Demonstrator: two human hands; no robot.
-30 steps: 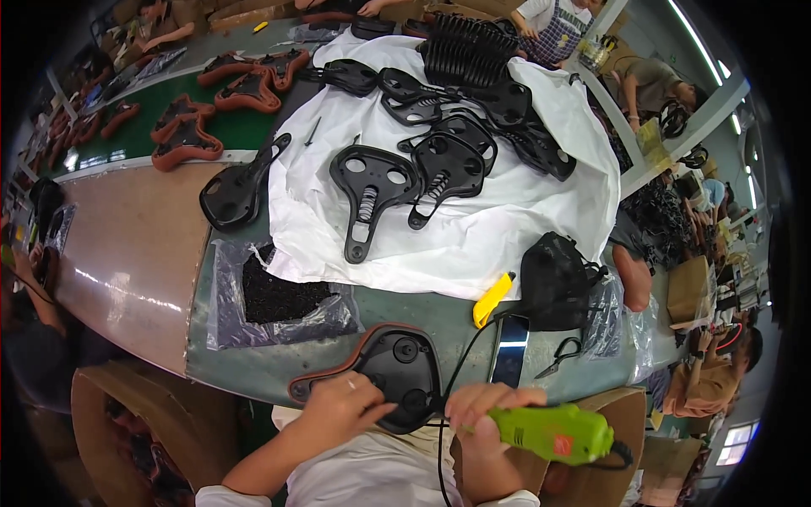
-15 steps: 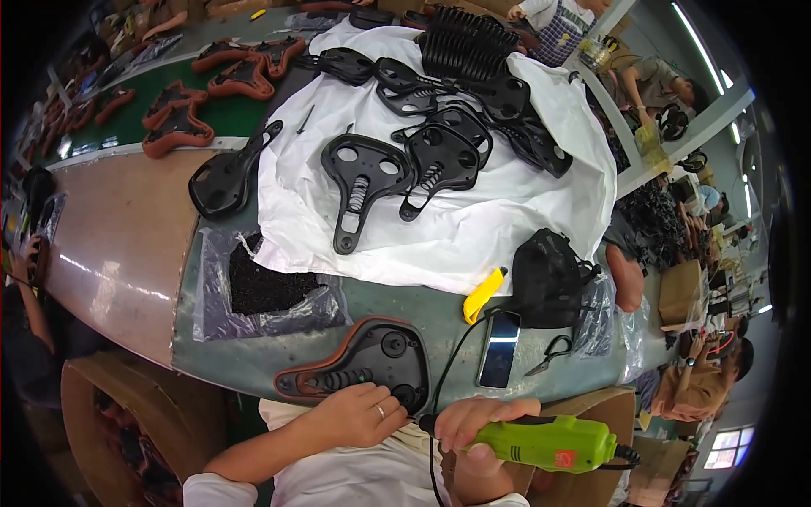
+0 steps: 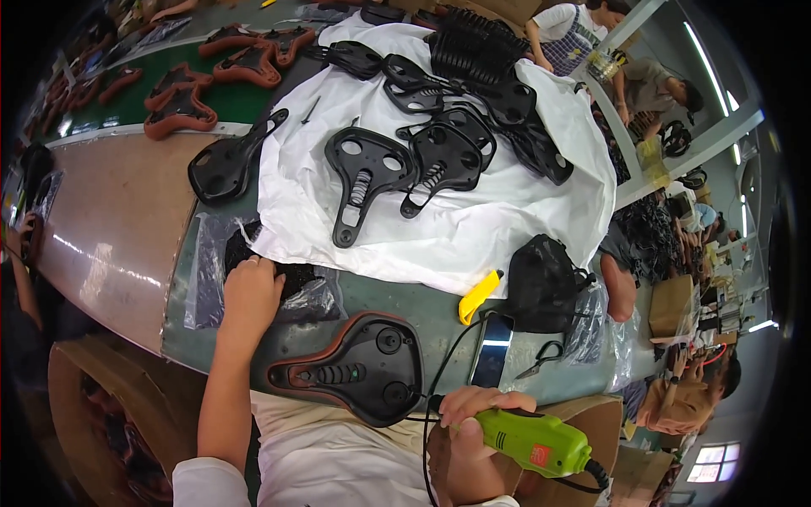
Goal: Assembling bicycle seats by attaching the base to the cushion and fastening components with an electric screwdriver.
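My left hand point(image 3: 253, 291) reaches into a clear plastic bag point(image 3: 205, 296) of small black parts point(image 3: 297, 279). Its fingers are bent down together among the parts, and their tips are hidden. In my right hand point(image 3: 470, 414) is a lime-green electric screwdriver point(image 3: 536, 444) with a black cord, held level, its tip end pointing left. At the table's front edge, close to the tool's tip, a bicycle saddle point(image 3: 338, 372) lies underside up. The saddle has a reddish-brown rim and a black base plate.
On a white cloth point(image 3: 296, 220) lie several black saddle bases point(image 3: 361, 173), some stacked. A yellow cutter point(image 3: 480, 296), a phone point(image 3: 492, 351), scissors point(image 3: 539, 359) and a black bag point(image 3: 545, 283) are to the right. Cardboard boxes point(image 3: 110, 406) stand below the table edge. Other people work around.
My left hand has left the saddle and moved forward and left into the bag of small black parts. My right hand still holds the screwdriver, its back end tilted slightly more toward me.
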